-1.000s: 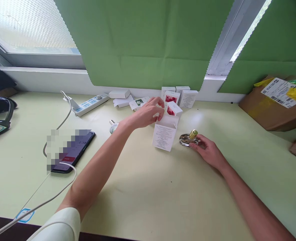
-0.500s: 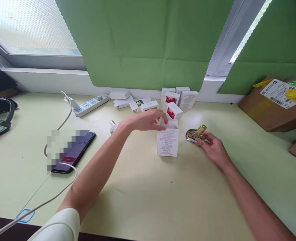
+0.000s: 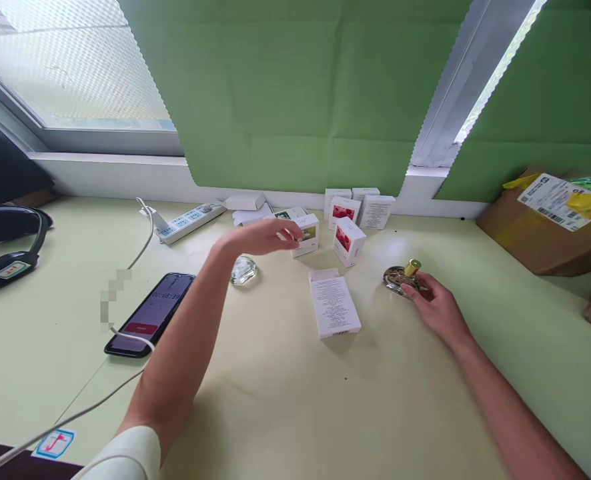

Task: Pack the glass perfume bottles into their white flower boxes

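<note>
My right hand [image 3: 435, 305] rests on the pale green table [image 3: 285, 407], its fingers closed on a round glass perfume bottle with a gold cap [image 3: 402, 277] that sits on the surface. A white printed carton [image 3: 334, 305] lies flat between my hands, its flap open at the far end. My left hand [image 3: 263, 237] hovers above the table, blurred, fingertips at a small upright white box with a green picture [image 3: 307, 235]. Whether it grips that box is unclear. A second small clear glass bottle [image 3: 243, 270] lies below my left wrist.
A white box with a red picture [image 3: 348, 241] stands by the carton, with several more boxes [image 3: 358, 208] along the wall. Left of them are a power strip [image 3: 188, 220], a phone [image 3: 150, 313] on a white cable, and a black headset [image 3: 5, 250]. A cardboard parcel [image 3: 545, 227] sits at the right.
The white carton, upright under my left hand before, now lies flat. My left hand has let it go and moved up and left to the green-picture box. The right hand stays on the bottle.
</note>
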A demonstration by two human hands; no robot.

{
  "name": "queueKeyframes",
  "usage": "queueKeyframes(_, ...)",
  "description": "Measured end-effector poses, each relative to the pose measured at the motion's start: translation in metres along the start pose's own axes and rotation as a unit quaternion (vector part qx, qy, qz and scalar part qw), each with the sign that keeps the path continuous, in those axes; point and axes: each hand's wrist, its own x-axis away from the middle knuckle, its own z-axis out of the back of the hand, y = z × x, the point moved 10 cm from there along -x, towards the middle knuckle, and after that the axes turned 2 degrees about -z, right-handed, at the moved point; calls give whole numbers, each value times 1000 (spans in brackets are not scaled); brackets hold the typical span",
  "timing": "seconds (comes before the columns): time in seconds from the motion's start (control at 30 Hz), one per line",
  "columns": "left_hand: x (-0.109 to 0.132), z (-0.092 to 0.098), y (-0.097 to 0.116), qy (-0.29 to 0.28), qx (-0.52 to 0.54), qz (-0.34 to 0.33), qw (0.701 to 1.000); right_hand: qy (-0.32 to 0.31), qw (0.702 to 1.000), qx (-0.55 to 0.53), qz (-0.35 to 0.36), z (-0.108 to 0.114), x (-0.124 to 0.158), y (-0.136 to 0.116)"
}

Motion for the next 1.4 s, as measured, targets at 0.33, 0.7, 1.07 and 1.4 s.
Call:
queueKeyframes(0.33,19,75,-35,299,59,-11,953,-26,999,17,-7,-2,1,-3)
queueKeyframes(0.7,-25,11,-24,107,38,-29,993,-26,999,15,-25,-3,1,4)
queueKeyframes(1.07,-20,27,-46,133,-26,-31,990,-27,999,0,-18,-3,-1,4)
queueKeyframes(1.4,8,48,-85,108,-19,81,991,-32,999,3,-29,-4,0,3)
